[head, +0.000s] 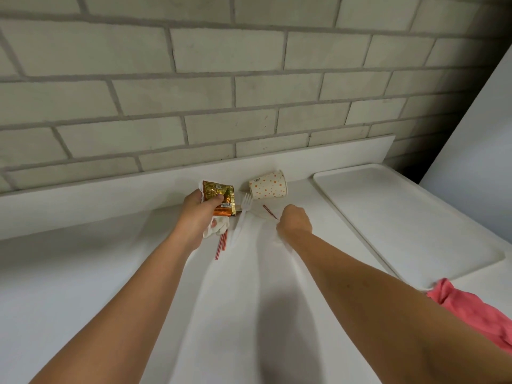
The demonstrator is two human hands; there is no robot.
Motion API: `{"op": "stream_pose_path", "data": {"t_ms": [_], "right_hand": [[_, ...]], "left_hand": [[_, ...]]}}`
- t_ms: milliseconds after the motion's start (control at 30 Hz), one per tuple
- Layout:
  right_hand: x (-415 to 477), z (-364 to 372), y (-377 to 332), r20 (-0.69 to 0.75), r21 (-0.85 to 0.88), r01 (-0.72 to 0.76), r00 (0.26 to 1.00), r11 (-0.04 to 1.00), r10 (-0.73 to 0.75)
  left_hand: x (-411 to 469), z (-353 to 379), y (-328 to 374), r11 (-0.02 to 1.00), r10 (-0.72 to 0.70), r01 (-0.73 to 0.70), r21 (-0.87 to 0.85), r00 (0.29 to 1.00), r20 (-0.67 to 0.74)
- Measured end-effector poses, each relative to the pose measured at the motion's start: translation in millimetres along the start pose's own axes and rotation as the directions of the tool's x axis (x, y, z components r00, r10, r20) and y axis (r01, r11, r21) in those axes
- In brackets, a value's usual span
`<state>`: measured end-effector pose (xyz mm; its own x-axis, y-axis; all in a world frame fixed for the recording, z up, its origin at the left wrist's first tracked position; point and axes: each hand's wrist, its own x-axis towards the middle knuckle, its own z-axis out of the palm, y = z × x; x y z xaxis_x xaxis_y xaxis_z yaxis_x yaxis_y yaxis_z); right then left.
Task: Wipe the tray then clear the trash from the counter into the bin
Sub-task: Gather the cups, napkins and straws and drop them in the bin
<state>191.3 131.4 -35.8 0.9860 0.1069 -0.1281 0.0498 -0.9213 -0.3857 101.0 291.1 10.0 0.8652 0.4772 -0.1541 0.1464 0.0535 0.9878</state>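
The left hand (199, 214) is curled around trash. Its thumb presses a gold and orange sauce packet (219, 196) against the fingers, and a crumpled white napkin (219, 230) bunches out beneath the palm. This hand sits just above the white counter (83, 273), near the middle of the view.

At 3 o'clock from it, touching the packet's edge, a white plastic fork (242, 214) lies flat with its tines pointing to 12 o'clock. At 6 o'clock from the napkin, two red-striped straws (221, 243) lie side by side on the counter.

The right hand (295, 224) is at 3 o'clock from the fork, with its fingers curled tight into a fist low over the counter. A third striped straw (270, 212) runs from 10 o'clock down to its knuckles. I cannot tell whether the fingers actually pinch it.

A paper cup (267, 185) with orange dots lies on its side at 12 o'clock from the fork, close to the raised back edge of the counter.

The white tray (401, 220) lies flat at 3 o'clock from the right hand, well apart from the trash. A pink cloth (471, 309) is bunched at the tray's near corner, at 5 o'clock in the view. A pale brick wall (194, 79) stands behind.
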Motion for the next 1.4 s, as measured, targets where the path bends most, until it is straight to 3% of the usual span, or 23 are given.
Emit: {"op": "stream_pose_path", "data": {"t_ms": [133, 267, 600, 733, 1067, 1400], "right_hand": [[-15.2, -3.0, 9.9, -0.002, -0.344, 0.170, 0.983, 0.923, -0.182], [-27.5, 0.8, 25.4, 0.023, -0.426, 0.193, 0.979, 0.884, -0.203], [-69.2, -14.7, 60.8, 0.049, -0.282, 0.012, 0.999, 0.959, 0.002], [-83.6, -30.9, 78.4, 0.159, -0.175, -0.085, 0.981, 0.981, 0.114], [-148.1, -77.2, 142.5, 0.229, 0.195, -0.116, 0.971, 0.974, 0.070], [-231.2, -137.8, 234.0, 0.218, 0.525, -0.176, 0.974, 0.833, 0.068]], "left_hand": [[-6.7, 7.7, 1.1, 1.000, 0.004, -0.004, -0.006, 1.000, 0.013], [-15.0, 14.1, 1.6, 1.000, 0.005, -0.006, 0.027, 0.999, 0.038], [-44.6, 36.8, -3.5, 0.997, -0.024, 0.011, 0.082, 0.987, 0.158], [-58.6, 48.9, -3.7, 0.996, -0.032, 0.015, 0.084, 0.978, 0.207], [-109.0, 105.3, -15.7, 0.970, -0.057, -0.034, 0.240, 0.930, 0.364], [-184.0, 171.2, -30.2, 0.929, -0.117, -0.106, 0.355, 0.824, 0.555]]}}
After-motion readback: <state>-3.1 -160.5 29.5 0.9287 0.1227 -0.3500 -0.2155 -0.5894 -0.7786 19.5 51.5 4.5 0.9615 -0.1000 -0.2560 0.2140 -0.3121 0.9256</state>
